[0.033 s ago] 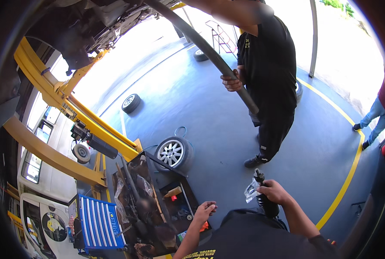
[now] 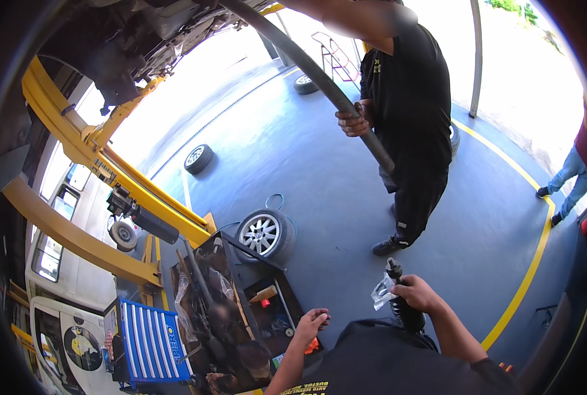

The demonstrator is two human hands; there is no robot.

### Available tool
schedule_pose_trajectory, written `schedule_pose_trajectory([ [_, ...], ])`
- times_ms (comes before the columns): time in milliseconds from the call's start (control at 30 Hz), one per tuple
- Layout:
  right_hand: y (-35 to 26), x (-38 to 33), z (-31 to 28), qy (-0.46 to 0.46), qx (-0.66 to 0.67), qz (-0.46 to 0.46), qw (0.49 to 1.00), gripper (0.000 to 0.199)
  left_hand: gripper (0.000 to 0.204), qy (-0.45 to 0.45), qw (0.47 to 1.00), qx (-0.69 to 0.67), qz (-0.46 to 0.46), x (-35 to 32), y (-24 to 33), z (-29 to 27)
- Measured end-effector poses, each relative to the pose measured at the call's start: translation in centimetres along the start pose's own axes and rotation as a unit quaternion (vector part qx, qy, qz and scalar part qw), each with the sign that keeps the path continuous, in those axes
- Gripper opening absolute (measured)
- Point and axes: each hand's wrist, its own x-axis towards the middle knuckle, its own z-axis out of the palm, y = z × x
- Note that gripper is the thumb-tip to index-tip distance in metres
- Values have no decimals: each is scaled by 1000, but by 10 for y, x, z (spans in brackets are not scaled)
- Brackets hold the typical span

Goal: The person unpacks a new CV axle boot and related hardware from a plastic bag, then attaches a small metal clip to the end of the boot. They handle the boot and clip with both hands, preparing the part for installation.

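My right hand [image 2: 417,293] is wrapped round a black rod-like car part [image 2: 405,315] with a metal stub on its upper end. The part stands nearly upright close to my body, its lower end hidden by my shirt. Clear plastic wrap [image 2: 382,293] hangs from it beside my fingers. My left hand [image 2: 314,321] is held at waist height near the open black tool tray [image 2: 292,289], its fingers curled together; what lies inside them, if anything, is hidden. Facing me, a person in black [image 2: 409,99] grips a long grey pole [image 2: 326,85] that slants up toward the raised car.
A raised car's underside [image 2: 148,39] and yellow lift arms [image 2: 119,168] fill the upper left. A wheel [image 2: 266,234] lies beyond the cart; another wheel [image 2: 198,158] is farther off. A blue tool chest [image 2: 152,339] stands lower left. Another person's legs [image 2: 567,187] show at far right.
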Motion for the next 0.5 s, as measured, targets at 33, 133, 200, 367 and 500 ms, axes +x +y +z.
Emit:
schedule_pose_trajectory([
  [33, -2, -1, 10, -2, 3, 1, 1000, 34, 28, -19, 1000, -2, 20, 0, -8, -10],
  [133, -6, -9, 36, -11, 5, 10, 1000, 34, 28, -26, 999, -1, 25, -7, -30, -29],
  [200, -8, -14, 50, -10, 1, 19, 1000, 34, 28, -35, 999, 7, 24, -8, -39, -37],
  [367, -13, -26, 76, 2, -15, 21, 1000, 35, 28, -57, 998, -3, 2, -11, -48, -50],
  [500, -20, -33, 84, 10, -24, 38, 999, 36, 27, -57, 998, -10, 6, -9, -45, -56],
])
